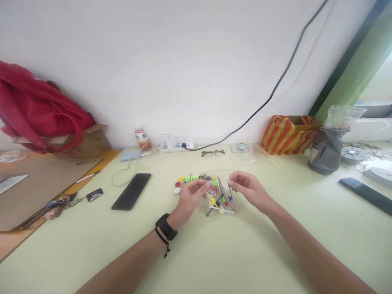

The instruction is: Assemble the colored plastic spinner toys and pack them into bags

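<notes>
1. Head view: the person's left hand [187, 200] and right hand [251, 190] are raised a little above a pale green, smooth counter [76, 241], with a short gap between them.
2. The thumb and first finger of the left hand come close together, just beside a yellow plastic piece with a round centre and thin straight arms [212, 201]. I cannot tell if these fingers grip something.
3. The right hand has its thumb and forefinger drawn together, near the upper end of a thin blue plastic strip [233, 200]. What is between these fingertips is too small to tell.
4. The yellow piece and the blue strip are in the gap between the two hands, together with a thin white plastic strip [226, 211] at the near side.
5. Left of this group lie small round caps, among them a red one [177, 184] and a white one [177, 190].
6. On the left wrist there is a black watch with a wide strap [166, 227].
7. Farther left lies a black, flat, rectangular phone [131, 192]. Behind the hands, near the wall, are dark-framed eyeglasses [212, 153]; to their right stands a red and yellow striped bag [289, 136].
</notes>
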Available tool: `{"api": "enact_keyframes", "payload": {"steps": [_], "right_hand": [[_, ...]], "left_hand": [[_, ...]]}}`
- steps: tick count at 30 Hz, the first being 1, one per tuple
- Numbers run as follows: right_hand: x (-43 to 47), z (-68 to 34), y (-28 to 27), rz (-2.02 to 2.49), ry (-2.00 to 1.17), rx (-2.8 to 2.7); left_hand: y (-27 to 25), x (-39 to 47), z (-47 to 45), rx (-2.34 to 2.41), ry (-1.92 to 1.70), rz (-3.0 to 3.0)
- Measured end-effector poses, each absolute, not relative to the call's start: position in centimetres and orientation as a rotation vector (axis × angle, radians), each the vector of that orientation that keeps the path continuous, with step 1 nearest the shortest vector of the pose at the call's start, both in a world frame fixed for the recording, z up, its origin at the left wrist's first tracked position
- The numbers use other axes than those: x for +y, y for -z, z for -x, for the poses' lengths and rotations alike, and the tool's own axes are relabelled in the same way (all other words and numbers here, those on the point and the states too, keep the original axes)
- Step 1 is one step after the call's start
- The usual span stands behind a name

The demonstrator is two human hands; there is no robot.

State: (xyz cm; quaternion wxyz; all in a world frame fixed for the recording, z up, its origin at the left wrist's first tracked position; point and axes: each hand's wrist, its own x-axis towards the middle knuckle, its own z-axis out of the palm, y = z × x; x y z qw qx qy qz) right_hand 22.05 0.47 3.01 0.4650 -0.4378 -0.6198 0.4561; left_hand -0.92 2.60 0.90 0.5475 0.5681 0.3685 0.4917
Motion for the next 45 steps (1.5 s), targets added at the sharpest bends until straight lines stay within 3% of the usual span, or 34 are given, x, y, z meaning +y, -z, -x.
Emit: {"api": "enact_keyframes", "payload": {"steps": [21,31,45], "right_hand": [[0.6,-20.0,-0.7,1.005,-1.433,-1.260],[0.6,-20.1,-0.9,1.027,-1.324,-1.265],[0.0,-19.4,-1.2,0.951,-1.369,-1.267]], "left_hand": [[-0.3,2.6,0.7,0.856,-1.205,-1.473],[-0.7,2.9,1.1,0.897,-1.318,-1.511],[-0.8,2.0,0.6,0.840,-1.194,-1.530]]}}
